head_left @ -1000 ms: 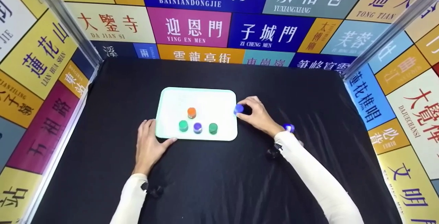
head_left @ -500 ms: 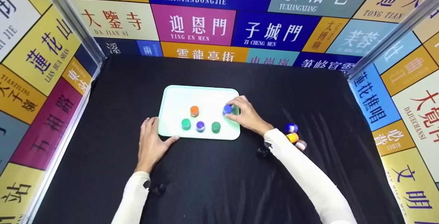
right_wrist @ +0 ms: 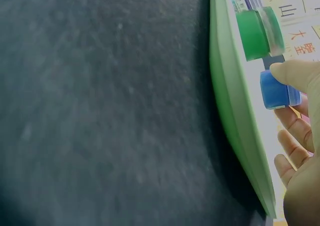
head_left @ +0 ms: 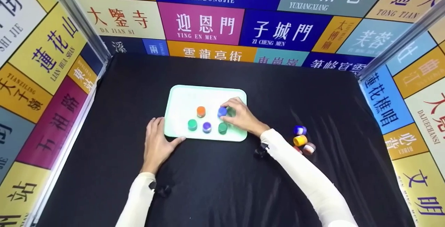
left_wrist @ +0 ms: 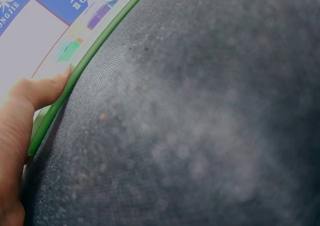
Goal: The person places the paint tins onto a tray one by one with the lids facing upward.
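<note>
A pale green-rimmed tray (head_left: 180, 93) lies on the black cloth. Between thumb and fingers, my right hand (head_left: 241, 117) pinches a blue paint jar (head_left: 222, 112) over the tray's right part; whether its base touches the tray I cannot tell. On the tray stand an orange jar (head_left: 201, 111), a light green jar (head_left: 192, 124), a purple jar (head_left: 207, 127) and a dark green jar (head_left: 223, 128). My left hand (head_left: 158, 147) rests at the tray's front left corner, its thumb along the front rim (left_wrist: 80, 68) and its fingers by the left side.
Right of the tray, several jars lie close together: a dark blue jar (head_left: 300, 130), a yellow jar (head_left: 300, 140), a brownish jar (head_left: 308, 148) and a red one partly behind the right sleeve (head_left: 306, 175). Printed sign panels (head_left: 201, 23) wall the table on three sides.
My right hand has carried the blue jar leftward from the tray's right edge to a spot over the tray, right of the orange jar. The left hand stays at the corner.
</note>
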`<state>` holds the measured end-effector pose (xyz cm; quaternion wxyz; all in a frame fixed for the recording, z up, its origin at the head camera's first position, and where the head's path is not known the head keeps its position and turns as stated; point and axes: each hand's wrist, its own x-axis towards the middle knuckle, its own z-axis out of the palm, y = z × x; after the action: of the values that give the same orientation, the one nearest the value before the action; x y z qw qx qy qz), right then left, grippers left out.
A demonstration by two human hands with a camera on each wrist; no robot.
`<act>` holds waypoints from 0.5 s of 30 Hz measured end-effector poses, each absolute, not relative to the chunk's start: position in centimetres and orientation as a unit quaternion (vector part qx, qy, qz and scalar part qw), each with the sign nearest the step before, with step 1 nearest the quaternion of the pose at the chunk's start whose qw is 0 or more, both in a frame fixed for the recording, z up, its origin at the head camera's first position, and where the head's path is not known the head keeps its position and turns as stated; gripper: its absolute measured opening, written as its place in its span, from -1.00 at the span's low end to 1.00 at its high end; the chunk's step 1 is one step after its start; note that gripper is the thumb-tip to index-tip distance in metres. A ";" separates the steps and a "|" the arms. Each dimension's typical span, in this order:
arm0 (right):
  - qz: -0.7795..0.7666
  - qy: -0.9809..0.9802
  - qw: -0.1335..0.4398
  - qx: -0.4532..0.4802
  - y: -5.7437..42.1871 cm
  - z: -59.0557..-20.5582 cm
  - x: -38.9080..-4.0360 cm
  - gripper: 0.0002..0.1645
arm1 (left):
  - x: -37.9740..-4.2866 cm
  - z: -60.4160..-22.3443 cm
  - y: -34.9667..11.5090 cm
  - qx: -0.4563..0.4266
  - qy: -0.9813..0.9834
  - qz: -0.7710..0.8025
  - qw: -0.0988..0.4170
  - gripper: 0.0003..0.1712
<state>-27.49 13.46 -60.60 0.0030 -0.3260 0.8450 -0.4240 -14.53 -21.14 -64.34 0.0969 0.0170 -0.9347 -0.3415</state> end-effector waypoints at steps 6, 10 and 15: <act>-0.436 0.837 0.011 -0.332 12.6 -61.1 -27.5 -0.53 | -14.6 -64.3 -21.1 0.017 -0.936 -0.336 0.103 0.27; -0.438 0.836 0.019 -0.331 12.2 -61.2 -27.7 -0.53 | -14.6 -64.3 -21.1 0.013 -0.935 -0.338 0.108 0.24; -0.439 0.838 0.037 -0.322 11.8 -61.0 -27.9 -0.51 | -14.6 -64.3 -21.1 0.016 -0.935 -0.339 0.106 0.23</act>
<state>-27.91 11.82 -61.04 0.0367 -0.3217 0.8383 -0.4387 -14.57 -21.11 -64.30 0.1062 0.0156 -0.9347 -0.3388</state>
